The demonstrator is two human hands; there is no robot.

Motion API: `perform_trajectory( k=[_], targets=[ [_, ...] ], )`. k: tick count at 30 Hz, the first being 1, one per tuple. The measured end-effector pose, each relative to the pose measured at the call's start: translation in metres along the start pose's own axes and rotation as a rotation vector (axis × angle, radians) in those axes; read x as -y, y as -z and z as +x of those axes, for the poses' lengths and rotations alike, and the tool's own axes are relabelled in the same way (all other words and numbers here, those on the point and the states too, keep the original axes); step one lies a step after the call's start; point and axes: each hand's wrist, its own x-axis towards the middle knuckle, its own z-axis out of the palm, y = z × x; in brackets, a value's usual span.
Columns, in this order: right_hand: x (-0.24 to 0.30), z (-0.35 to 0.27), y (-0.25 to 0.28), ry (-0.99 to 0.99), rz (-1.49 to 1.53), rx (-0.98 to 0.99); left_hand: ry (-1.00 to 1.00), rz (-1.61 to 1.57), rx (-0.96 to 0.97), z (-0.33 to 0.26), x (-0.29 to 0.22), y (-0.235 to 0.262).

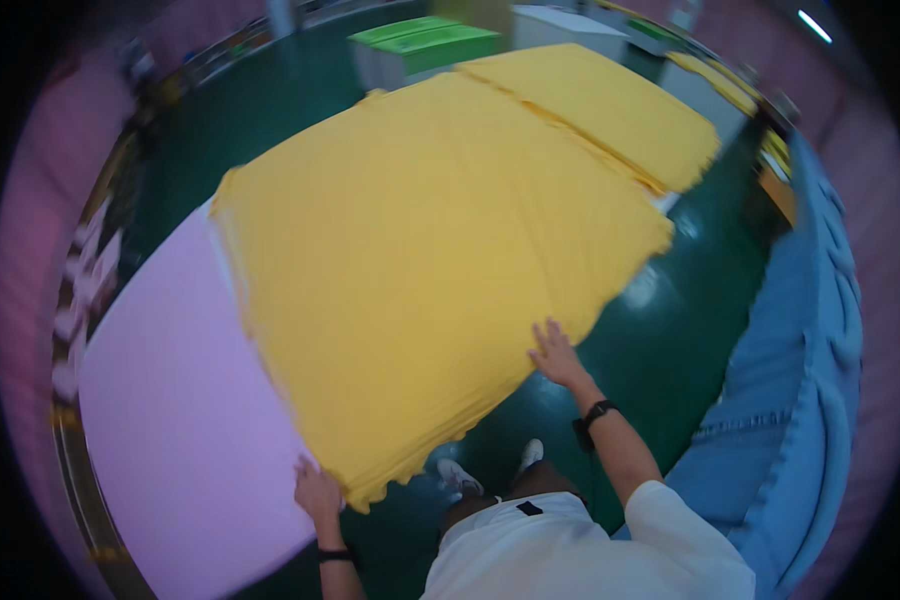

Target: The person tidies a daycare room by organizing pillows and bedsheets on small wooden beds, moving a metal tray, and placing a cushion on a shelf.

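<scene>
A large yellow cloth (400, 250) with ruffled, gathered edges is spread over a wide flat surface in front of me. To its left a smooth pink surface (185, 400) shows. My left hand (318, 490) rests on the pink surface beside the cloth's near left corner, fingers slightly apart, the thumb side close to the yellow edge. Fingers spread, my right hand (558, 357) lies on the cloth near its front right edge. Neither hand visibly grips anything. Behind a wrinkled seam lies a second yellow-covered section (600, 110).
Blue quilted fabric (770, 420) stands along the right. Green-topped white blocks (425, 45) and a white block (570, 30) are at the back. Pink pieces (90, 280) sit at the far left. The floor (660, 330) is dark green and shiny.
</scene>
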Motion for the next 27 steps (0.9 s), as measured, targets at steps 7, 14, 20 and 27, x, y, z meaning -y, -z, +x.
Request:
perform_trajectory(
  k=[7, 14, 20, 27],
  targets=[
    [-0.049, -0.072, 0.024, 0.103, 0.229, 0.115, -0.283, -0.052, 0.088, -0.037, -0.143, 0.0],
    [-0.205, -0.25, 0.061, -0.347, 0.36, -0.091, -0.786, -0.536, 0.414, -0.121, -0.408, -0.026],
    [-0.329, -0.382, 0.101, -0.724, 0.478, -0.316, -1.124, -0.42, 0.571, -0.193, -0.603, -0.048],
    [-0.419, -0.431, 0.136, -1.001, 0.582, -0.423, -1.329, -0.211, 0.735, -0.243, -0.788, -0.09]
  ],
)
